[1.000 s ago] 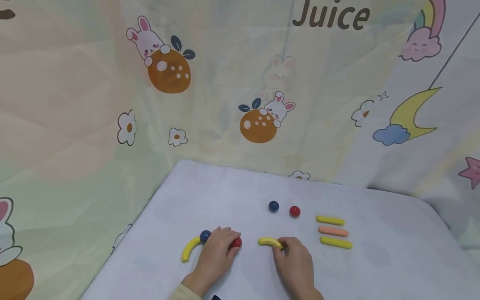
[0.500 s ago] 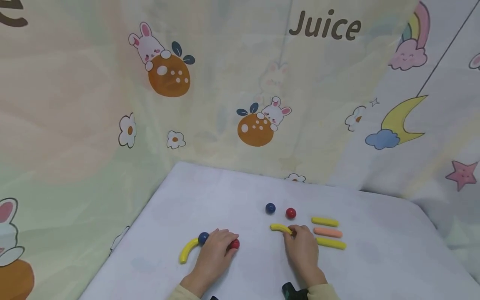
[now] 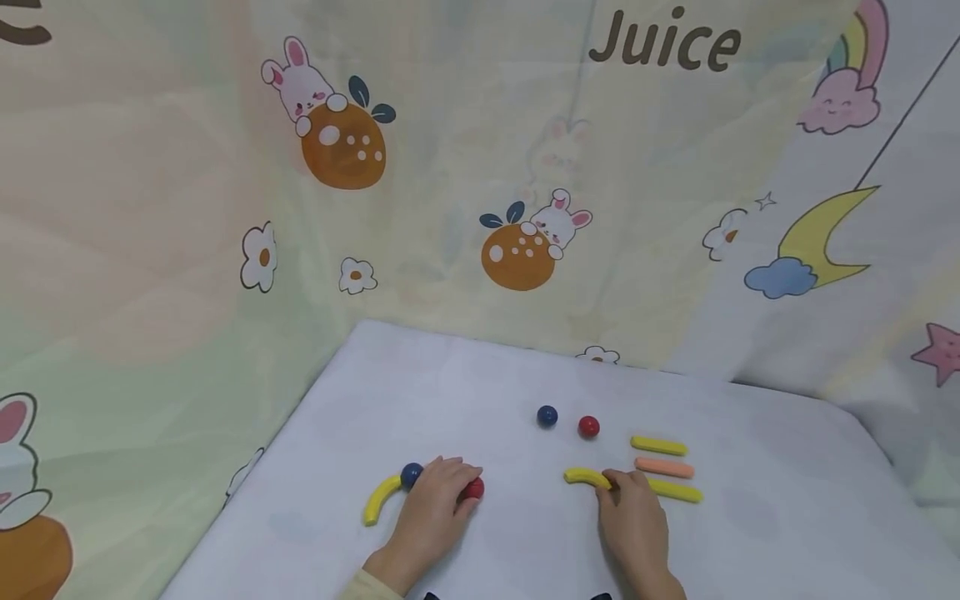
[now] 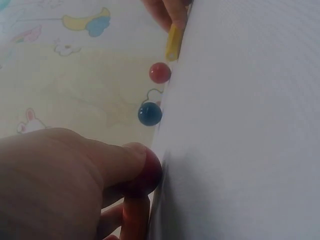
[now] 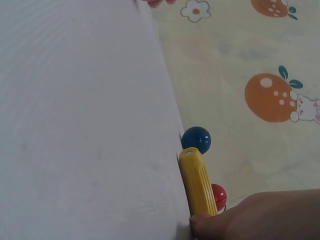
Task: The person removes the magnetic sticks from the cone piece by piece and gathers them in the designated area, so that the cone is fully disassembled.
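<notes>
My stick looks like ridged, shiny plastic; the balls smooth and glossy; tabletop matt; backdrop creased, cloth-like.

Three views of one desk

The head view looks forward and down from above and behind the left hand and right hand, farthest off. Each wrist view, turned on its side, skims the desk from close by its own hand, facing the other. All three share the blue ball and red ball beyond the hands.
</notes>
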`<act>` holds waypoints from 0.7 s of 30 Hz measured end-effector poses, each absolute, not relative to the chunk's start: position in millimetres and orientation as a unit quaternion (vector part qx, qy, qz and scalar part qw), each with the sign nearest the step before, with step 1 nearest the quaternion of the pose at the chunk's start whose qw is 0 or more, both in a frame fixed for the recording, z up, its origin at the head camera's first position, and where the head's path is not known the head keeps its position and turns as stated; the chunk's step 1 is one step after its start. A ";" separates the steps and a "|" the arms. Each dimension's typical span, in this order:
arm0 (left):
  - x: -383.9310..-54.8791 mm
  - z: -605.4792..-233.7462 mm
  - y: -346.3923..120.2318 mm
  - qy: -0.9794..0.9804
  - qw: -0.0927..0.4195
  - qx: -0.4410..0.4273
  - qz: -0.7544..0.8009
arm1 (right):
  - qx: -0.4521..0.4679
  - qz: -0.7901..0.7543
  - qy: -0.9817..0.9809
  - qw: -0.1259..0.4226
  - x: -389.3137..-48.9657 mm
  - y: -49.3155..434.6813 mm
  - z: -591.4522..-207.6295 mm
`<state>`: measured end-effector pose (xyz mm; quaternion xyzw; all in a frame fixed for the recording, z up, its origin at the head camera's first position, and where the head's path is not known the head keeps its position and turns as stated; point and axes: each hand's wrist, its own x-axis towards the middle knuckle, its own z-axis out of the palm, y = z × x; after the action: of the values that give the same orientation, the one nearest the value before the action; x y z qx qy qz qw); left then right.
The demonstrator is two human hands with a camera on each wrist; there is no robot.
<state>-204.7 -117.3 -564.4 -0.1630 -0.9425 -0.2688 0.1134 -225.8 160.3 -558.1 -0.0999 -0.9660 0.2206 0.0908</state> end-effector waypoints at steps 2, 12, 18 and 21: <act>-204.3 -565.0 -117.7 -0.941 0.115 -0.168 -0.270 | -0.101 0.217 -0.966 0.098 -223.4 161.4 -556.9; -202.7 -566.2 -116.1 -0.943 0.113 -0.156 -0.271 | -0.094 0.213 -0.966 0.113 -212.0 163.8 -550.6; -201.7 -561.1 -114.3 -0.938 0.118 -0.164 -0.282 | -0.077 0.268 -0.955 0.098 -206.0 129.5 -547.8; -200.5 -561.0 -113.9 -0.934 0.137 -0.179 -0.277 | -0.008 0.296 -0.953 0.057 -200.0 106.1 -553.4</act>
<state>-200.5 -113.9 -561.0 -0.1793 -0.9339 -0.2772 0.1371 -200.0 106.1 -553.4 -0.0076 -0.9533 0.2965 0.0571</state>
